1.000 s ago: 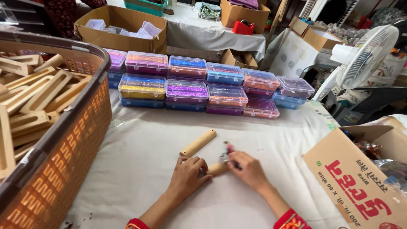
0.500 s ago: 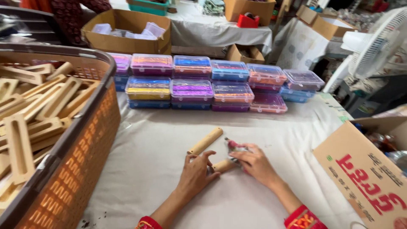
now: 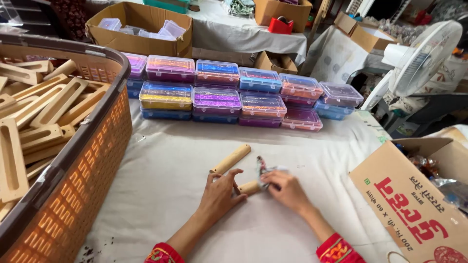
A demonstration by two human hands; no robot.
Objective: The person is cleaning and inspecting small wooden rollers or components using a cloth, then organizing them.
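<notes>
- The short wooden stick [image 3: 249, 187] lies on the white cloth [image 3: 161, 195], between your two hands, just below the longer wooden stick [image 3: 231, 159].
- Head view: your left hand [image 3: 220, 195] rests with fingers spread, fingertips touching the left end of the short wooden stick; the longer wooden stick sits just above those fingers, tilted up to the right.
- Your right hand [image 3: 288, 191] is curled around a small crinkly wrapper [image 3: 265, 171] at the right end of the short wooden stick; how firmly it pinches, you cannot tell.
- Left of the short wooden stick, the orange basket [image 3: 73, 195] stands on the cloth, filled with slotted wooden blocks [image 3: 44, 112].
- Beyond the short wooden stick, well apart, clear plastic boxes [image 3: 217, 100] with coloured contents are stacked in rows.
- Right of the short wooden stick, a cardboard box [image 3: 414, 204] with red print lies open.
- Further right and behind, a white fan [image 3: 421, 56] stands.
</notes>
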